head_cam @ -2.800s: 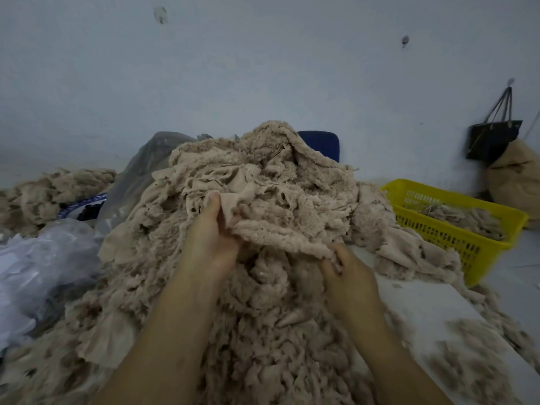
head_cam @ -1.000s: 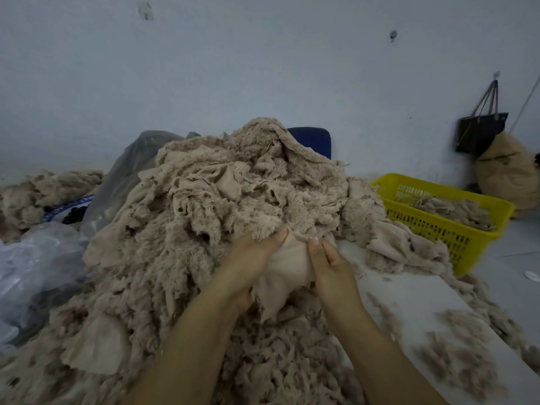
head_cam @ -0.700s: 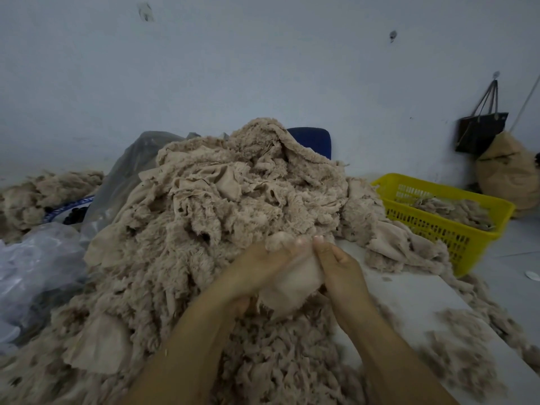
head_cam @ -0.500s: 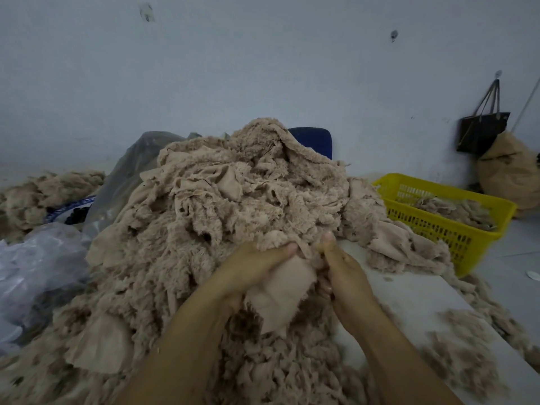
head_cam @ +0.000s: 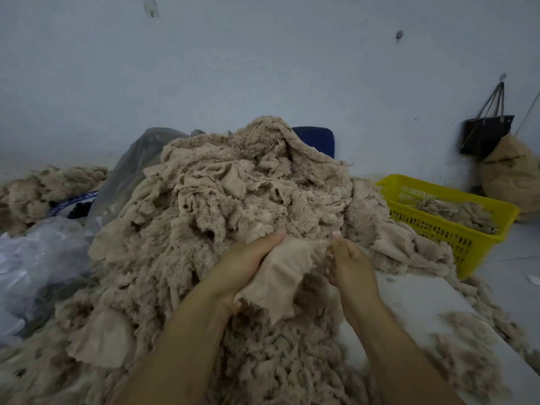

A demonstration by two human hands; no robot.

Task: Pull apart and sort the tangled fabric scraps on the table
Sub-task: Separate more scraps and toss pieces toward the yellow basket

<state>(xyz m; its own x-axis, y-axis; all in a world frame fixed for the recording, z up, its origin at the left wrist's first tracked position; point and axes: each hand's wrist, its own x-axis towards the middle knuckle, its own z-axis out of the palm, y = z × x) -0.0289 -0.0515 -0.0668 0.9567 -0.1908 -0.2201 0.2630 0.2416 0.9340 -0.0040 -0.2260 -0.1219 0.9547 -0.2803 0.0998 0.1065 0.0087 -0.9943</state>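
Pale tabletop [head_cam: 415, 299], foot of the tangled heap [head_cam: 233, 200]: the left hand [head_cam: 245, 258] and right hand [head_cam: 347, 258], together moments ago, now draw apart, each clamped on one smooth beige scrap [head_cam: 283, 276], teasing it free; a yellow basket [head_cam: 438, 226] waits nearby.

A black bag [head_cam: 485, 135] hangs on the wall [head_cam: 263, 68] beside, perhaps, a stuffed sack [head_cam: 511, 176].

Before you, a bare pale wall [head_cam: 263, 68] fills the upper view in dim, flat light, marked by dark smudges [head_cam: 399, 35]. At your right a black bag [head_cam: 485, 135] hangs on the wall above a tan sack [head_cam: 511, 176] on the grey floor [head_cam: 511, 252]. A blue chair back [head_cam: 317, 140] shows beyond the white table [head_cam: 415, 302].
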